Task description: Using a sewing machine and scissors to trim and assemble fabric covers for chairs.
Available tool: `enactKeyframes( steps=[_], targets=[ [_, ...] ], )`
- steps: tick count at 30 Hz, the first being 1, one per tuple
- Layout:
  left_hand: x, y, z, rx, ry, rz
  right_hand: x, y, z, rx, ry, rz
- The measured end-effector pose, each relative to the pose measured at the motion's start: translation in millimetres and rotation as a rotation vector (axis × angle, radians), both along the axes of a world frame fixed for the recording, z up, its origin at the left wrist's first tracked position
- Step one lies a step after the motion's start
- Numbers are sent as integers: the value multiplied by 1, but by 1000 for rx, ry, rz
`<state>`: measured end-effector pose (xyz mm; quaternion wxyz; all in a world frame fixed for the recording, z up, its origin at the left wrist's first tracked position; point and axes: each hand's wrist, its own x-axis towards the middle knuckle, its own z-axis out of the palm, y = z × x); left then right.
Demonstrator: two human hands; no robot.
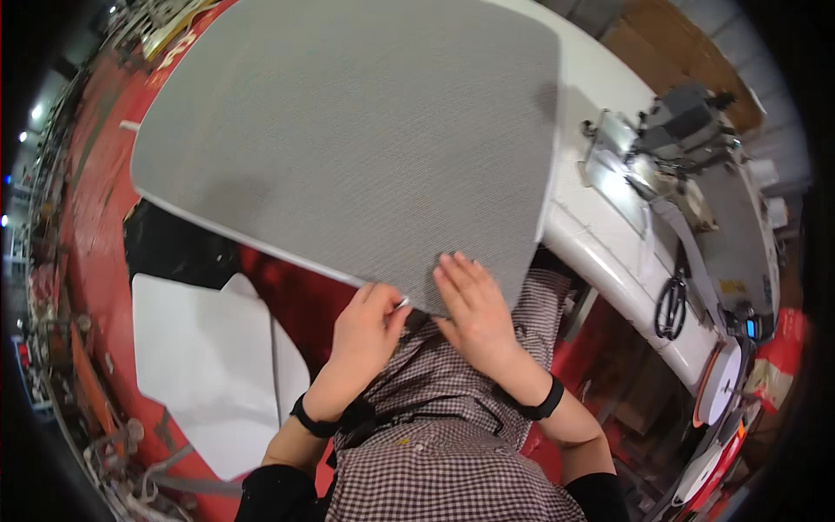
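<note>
A large grey mesh fabric panel (pixel 365 130) with pale edging fills the upper middle, partly over the white table. At its near edge my left hand (pixel 367 335) is closed, thumb and index finger pinched together. A small shiny bit (pixel 403 303) shows at those fingertips; its kind is too small to tell. My right hand (pixel 477 317) lies with its fingers stretched out on the panel's near corner, thumb at the edge. Between the hands, the near edge hangs above my checkered apron (pixel 452 452).
On the right, a sewing machine (pixel 687 165) stands on the white table (pixel 600 244). Black-handled scissors (pixel 671 306) lie near the table's edge, with a white reel (pixel 720 383) beyond. White sheet pieces (pixel 204 357) lie low at the left, above the red floor (pixel 96 191).
</note>
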<state>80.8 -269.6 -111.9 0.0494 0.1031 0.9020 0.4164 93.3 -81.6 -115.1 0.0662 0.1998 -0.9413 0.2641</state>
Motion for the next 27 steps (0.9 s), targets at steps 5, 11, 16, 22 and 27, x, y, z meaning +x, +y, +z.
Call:
enactKeyframes(
  steps=[5, 11, 16, 22, 27],
  targets=[
    [-8, 6, 3, -126, -2, -39, 22, 42, 23, -74, 27, -138],
    [2, 10, 3, -231, 132, -21, 21, 0, 9, 116, -61, 107],
    [5, -19, 32, -209, 74, -163, 6, -6, -9, 49, 102, 90],
    [-22, -1, 49, 678, -172, -549, 13, 19, 13, -27, 135, 29],
    [-60, 43, 37, 571, 16, -945, 5, 12, 15, -131, 133, -82]
  ],
)
